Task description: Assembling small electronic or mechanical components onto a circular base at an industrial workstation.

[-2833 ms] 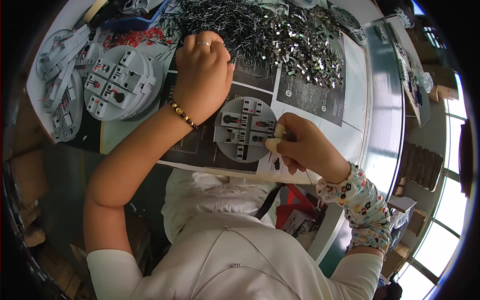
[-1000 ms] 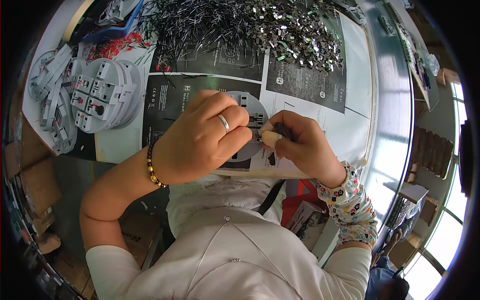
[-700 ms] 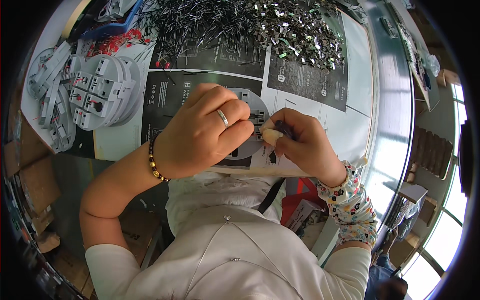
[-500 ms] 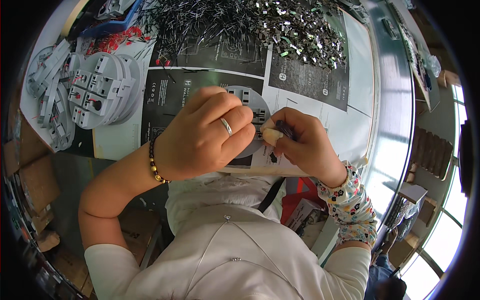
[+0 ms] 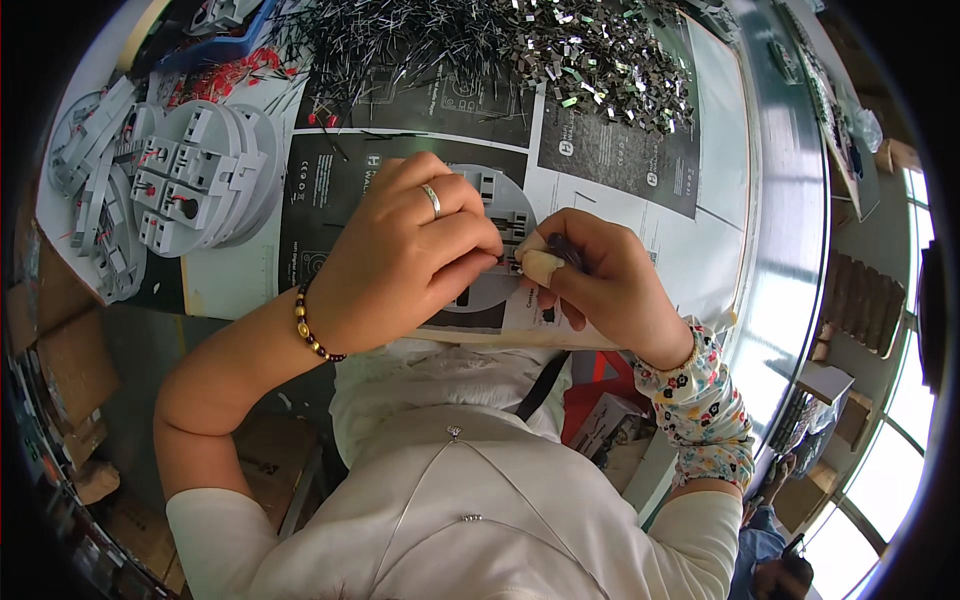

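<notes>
A round grey plastic base [image 5: 490, 290] with raised slots lies flat on the table before me, partly hidden under my hands. My left hand [image 5: 415, 240], with a ring and a beaded bracelet, reaches over its left side. Thumb and forefinger are pinched together above the slots; what is between them is too small or hidden to name. From the right, my right hand [image 5: 595, 270] grips a dark-handled tool [image 5: 565, 250], its working end hidden at the fingers. A pale yellowish cover wraps my right thumb, whose tip is at the base's right edge.
Black wires [image 5: 420, 45] and small dark shiny metal pieces [image 5: 600, 70] are heaped at the back. Stacked grey bases [image 5: 200, 180] stand on the left, near red wires [image 5: 225, 78] and a blue bin [image 5: 225, 48]. Another person [image 5: 770, 560] is at the lower right.
My left hand has drawn slightly left and its fingers have shifted, showing more of the grey base. My right fingers have changed position around the dark-handled tool, the lower ones hanging looser.
</notes>
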Available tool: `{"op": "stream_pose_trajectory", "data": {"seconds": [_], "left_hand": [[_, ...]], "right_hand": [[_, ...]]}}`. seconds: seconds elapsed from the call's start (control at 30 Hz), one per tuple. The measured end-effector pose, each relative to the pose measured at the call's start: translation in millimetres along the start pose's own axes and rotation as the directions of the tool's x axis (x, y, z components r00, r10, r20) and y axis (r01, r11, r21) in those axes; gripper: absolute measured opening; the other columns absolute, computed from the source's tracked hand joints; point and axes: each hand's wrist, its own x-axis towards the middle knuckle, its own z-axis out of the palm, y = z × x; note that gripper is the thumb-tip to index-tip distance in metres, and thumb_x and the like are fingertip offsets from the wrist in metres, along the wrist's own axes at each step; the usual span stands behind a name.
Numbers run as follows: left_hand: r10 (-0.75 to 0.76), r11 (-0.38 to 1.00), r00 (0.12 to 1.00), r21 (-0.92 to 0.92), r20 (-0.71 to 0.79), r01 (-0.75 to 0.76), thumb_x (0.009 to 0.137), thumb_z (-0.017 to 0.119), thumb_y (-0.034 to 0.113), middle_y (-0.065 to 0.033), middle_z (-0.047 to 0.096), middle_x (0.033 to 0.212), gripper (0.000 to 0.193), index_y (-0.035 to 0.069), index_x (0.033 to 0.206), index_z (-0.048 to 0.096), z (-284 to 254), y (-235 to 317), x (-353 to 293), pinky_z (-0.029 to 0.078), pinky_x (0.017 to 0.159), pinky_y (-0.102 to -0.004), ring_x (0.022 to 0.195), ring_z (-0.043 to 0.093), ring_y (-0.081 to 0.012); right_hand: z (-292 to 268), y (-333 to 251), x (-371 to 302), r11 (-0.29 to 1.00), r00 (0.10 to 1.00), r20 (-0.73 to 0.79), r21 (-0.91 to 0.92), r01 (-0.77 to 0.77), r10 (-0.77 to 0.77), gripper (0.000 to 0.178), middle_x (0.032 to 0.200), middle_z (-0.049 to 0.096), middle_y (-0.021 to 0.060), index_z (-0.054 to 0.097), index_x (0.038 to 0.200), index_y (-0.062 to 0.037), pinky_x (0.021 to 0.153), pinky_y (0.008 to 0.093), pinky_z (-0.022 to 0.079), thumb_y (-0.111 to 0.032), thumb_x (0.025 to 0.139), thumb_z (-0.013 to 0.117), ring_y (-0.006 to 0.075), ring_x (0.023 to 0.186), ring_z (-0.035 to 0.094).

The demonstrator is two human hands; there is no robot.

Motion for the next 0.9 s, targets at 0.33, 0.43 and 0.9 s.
{"op": "stream_pose_trajectory", "data": {"seconds": [0.33, 0.43, 0.9], "left_hand": [[0.001, 1.000, 1.000, -0.016, 0.018, -0.001, 0.077, 0.078, 0.003, -0.0003, 0.059, 0.091, 0.019, 0.010, 0.089, 0.066, 5, -2, 4, 0.040, 0.088, -0.0351, 0.085, 0.048, -0.0203], [-0.017, 1.000, 0.999, -0.020, 0.033, 0.018, 0.077, 0.078, 0.004, -0.0002, 0.059, 0.089, 0.019, 0.010, 0.088, 0.065, 4, -2, 7, 0.040, 0.088, -0.0346, 0.084, 0.047, -0.0198], [0.005, 0.997, 1.000, 0.076, 0.021, -0.006, 0.078, 0.077, 0.005, 0.0001, 0.057, 0.086, 0.019, 0.012, 0.085, 0.061, 5, 3, 11, 0.038, 0.097, -0.0389, 0.083, 0.048, -0.0190]], "right_hand": [[2, 1, 0, 0.998, 1.000, 0.026, 0.070, -0.005, 0.003, 0.007, 0.080, 0.069, 0.0057, 0.064, 0.104, 0.0017, 0.048, 0.0181, 0.046, -0.001, 0.097, 0.061, 0.0079, 0.064, 0.061], [2, 0, 0, 0.994, 1.000, 0.018, 0.107, -0.006, 0.004, 0.007, 0.080, 0.069, 0.0056, 0.064, 0.103, 0.0017, 0.048, 0.0179, 0.046, -0.002, 0.098, 0.062, 0.0078, 0.064, 0.060], [3, -17, 5, 0.996, 0.994, -0.085, 0.064, -0.067, 0.072, 0.006, 0.077, 0.067, 0.0027, 0.067, 0.096, -0.0013, 0.052, 0.0144, 0.035, -0.006, 0.097, 0.064, 0.0039, 0.060, 0.049]]}}
